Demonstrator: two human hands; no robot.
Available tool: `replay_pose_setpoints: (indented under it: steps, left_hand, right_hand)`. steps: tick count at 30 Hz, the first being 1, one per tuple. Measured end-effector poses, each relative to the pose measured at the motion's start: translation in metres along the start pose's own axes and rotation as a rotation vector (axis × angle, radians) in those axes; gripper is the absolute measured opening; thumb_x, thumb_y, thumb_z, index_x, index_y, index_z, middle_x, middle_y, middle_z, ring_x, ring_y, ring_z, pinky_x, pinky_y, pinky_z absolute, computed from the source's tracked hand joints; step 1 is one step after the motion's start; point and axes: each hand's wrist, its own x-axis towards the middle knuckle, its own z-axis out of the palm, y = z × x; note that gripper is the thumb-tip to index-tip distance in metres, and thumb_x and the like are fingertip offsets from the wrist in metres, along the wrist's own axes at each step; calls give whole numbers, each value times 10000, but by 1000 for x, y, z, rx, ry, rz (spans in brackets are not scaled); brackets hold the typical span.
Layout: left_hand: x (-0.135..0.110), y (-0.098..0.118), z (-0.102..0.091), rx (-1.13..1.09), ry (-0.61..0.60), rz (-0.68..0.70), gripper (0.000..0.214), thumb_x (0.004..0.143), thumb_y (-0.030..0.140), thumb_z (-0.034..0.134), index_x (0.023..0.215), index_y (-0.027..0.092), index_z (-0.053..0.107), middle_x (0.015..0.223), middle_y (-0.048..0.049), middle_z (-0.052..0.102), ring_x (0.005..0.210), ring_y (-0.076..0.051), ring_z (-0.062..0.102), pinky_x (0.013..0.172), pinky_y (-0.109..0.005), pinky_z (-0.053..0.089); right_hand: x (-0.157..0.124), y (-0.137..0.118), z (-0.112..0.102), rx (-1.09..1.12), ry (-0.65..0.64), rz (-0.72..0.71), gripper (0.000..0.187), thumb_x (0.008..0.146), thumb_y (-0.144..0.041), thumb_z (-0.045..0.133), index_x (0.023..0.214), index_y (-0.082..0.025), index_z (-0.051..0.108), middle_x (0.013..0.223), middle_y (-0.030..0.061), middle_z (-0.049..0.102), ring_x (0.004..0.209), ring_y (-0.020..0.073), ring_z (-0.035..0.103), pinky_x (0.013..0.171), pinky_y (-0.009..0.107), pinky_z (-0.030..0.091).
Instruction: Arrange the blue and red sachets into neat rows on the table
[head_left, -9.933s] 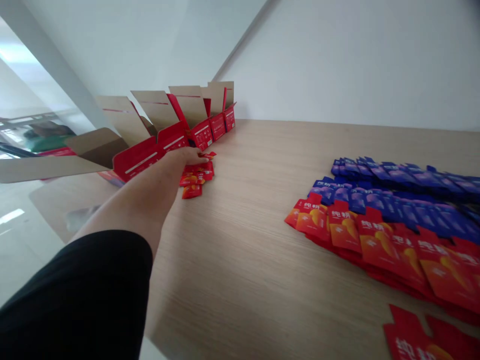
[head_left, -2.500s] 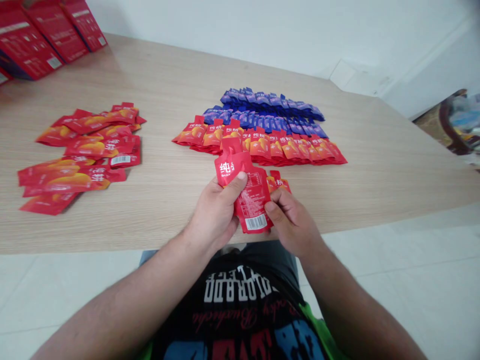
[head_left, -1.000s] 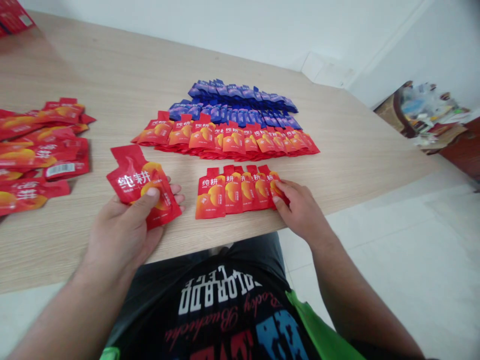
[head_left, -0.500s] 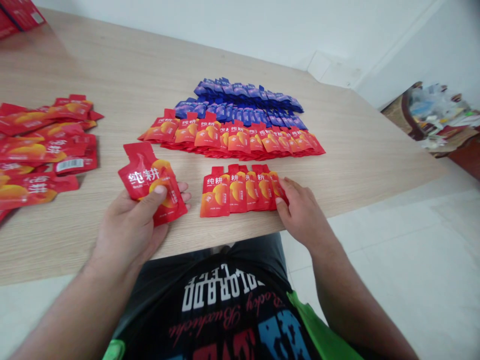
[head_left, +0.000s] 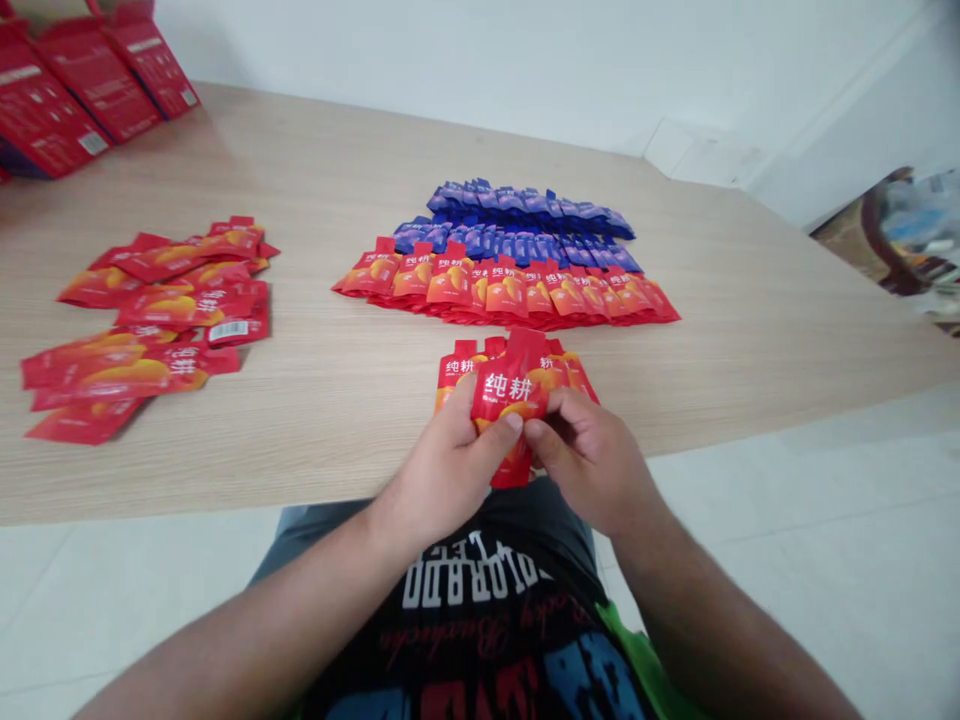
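A red pouch (head_left: 512, 390) with orange fruit printed on it is gripped between my two hands, above the table's front edge. My left hand (head_left: 472, 440) is closed on its left side, thumb pressed on the front. On the right side, my right hand (head_left: 581, 445) pinches it with thumb and fingers. Partly hidden behind it, a short row of matching red pouches (head_left: 455, 368) lies overlapping on the table. Farther back is a longer layered row of red pouches (head_left: 506, 290), with rows of blue pouches (head_left: 517, 240) behind it.
A loose pile of red pouches (head_left: 165, 370) lies on the left of the wooden table (head_left: 322, 420). Red boxes (head_left: 97, 80) stand at the back left. A white wall (head_left: 420, 70) rises behind the table. Blurred clutter (head_left: 930, 220) sits at the far right.
My left hand has carried its pouch right, in front of the short row. My right hand has left the row's right end and now grips the same pouch. The view has shifted left.
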Motion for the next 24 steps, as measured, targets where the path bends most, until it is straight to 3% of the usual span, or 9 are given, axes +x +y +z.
replay_pose_setpoints:
  steps: [2, 4, 7, 10, 13, 17, 20, 24]
  left_hand:
    - [-3, -1, 0, 142, 9, 18, 249, 1004, 344, 728, 1218, 234, 663, 1037, -55, 761, 887, -191, 732, 824, -331, 633]
    - [-8, 0, -5, 260, -13, 45, 232, 1001, 342, 731, 1193, 234, 662, 1016, -52, 730, 865, -190, 705, 777, -322, 615]
    - [-18, 5, -23, 348, 23, 104, 280, 972, 312, 758, 1223, 243, 656, 990, -40, 690, 843, -186, 676, 700, -291, 578]
    - [-21, 9, -49, 514, 180, 191, 368, 897, 282, 824, 1233, 248, 678, 1031, -52, 704, 869, -204, 684, 673, -277, 556]
    - [-14, 8, -72, 842, 220, 285, 373, 851, 321, 850, 1188, 237, 715, 1176, -97, 727, 998, -279, 704, 796, -369, 609]
    - [-2, -1, -83, 1201, 50, 398, 391, 915, 386, 787, 1268, 230, 725, 1341, -152, 708, 1319, -388, 631, 1150, -587, 521]
    - [1, -9, -83, 1296, -32, 418, 408, 965, 391, 751, 1341, 238, 711, 1421, -163, 686, 1386, -385, 602, 1195, -601, 497]
    - [5, -12, -85, 1321, -81, 450, 354, 982, 344, 738, 1317, 232, 739, 1370, -169, 726, 1310, -379, 651, 1166, -609, 533]
  right_hand:
    - [-1, 1, -1, 24, 15, -10, 292, 1112, -517, 676, 1033, -240, 716, 903, 22, 742, 745, 189, 695, 672, 304, 559]
    - [-5, 9, -17, 57, 45, 37, 320, 1109, -546, 666, 1043, -237, 716, 904, 31, 742, 734, 192, 690, 652, 304, 563]
    - [-8, 32, -67, 34, 208, 204, 374, 1056, -601, 717, 1037, -228, 697, 722, -1, 661, 572, 170, 596, 495, 260, 462]
    - [0, 64, -126, -75, 352, 341, 357, 984, -562, 779, 976, -217, 687, 607, -35, 558, 479, 137, 472, 417, 232, 338]
    - [17, 93, -160, -148, 319, 474, 308, 931, -483, 791, 915, -187, 706, 591, -26, 552, 475, 121, 440, 416, 222, 333]
    - [36, 112, -154, -174, 188, 619, 258, 944, -403, 755, 1024, -158, 759, 656, 8, 647, 487, 125, 477, 418, 218, 357]
    - [45, 110, -140, -260, 104, 606, 275, 986, -366, 721, 1143, -151, 791, 692, 19, 694, 473, 131, 502, 393, 220, 347]
    - [55, 101, -129, -349, 43, 548, 228, 1038, -301, 676, 1142, -152, 814, 631, -6, 657, 471, 128, 535, 421, 215, 405]
